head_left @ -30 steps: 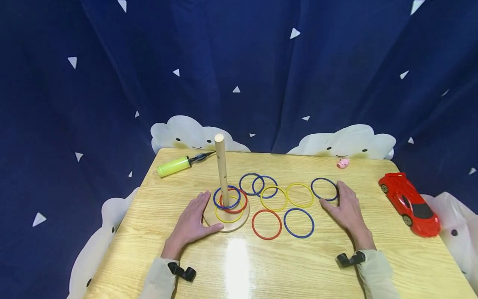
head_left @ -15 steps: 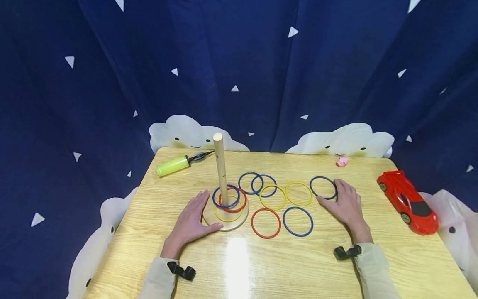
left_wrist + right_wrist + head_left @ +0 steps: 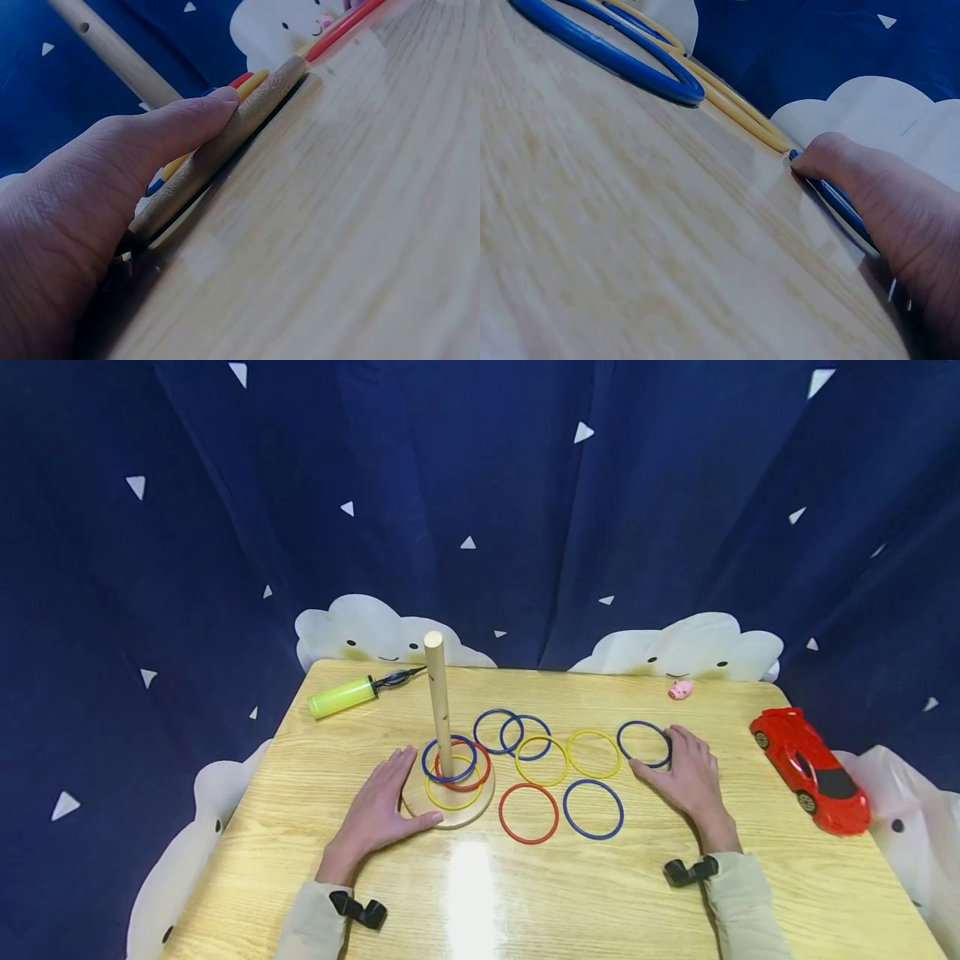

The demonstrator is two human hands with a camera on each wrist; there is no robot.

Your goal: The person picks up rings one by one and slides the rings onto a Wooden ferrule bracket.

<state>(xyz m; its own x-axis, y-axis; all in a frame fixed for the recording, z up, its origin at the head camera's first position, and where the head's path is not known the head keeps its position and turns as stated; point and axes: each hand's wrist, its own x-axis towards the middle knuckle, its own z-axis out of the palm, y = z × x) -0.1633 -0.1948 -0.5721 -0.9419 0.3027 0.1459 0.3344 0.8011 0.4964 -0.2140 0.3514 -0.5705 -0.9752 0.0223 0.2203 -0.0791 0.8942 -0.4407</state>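
Note:
In the head view my left hand lies along the left side of a round wooden base. Its fingers are extended, and the left wrist view has the thumb resting against the base's rim. A tall wooden peg rises from this base. Around its foot lie a blue ring, a red ring and a yellow ring. Over on the right, my right hand sits at another blue ring, flat on the table, with relaxed fingers at its right edge and the thumb at its near edge.
Between the hands lie two yellow rings, a red ring, a blue ring and two overlapping blue rings. A green hand pump is at back left, a pink pig at back right, a red toy car far right.
The head view has shifted slightly. My right wrist has drifted a little to the left beside the blue ring; the left hand stays at the base. The rings have kept their places.

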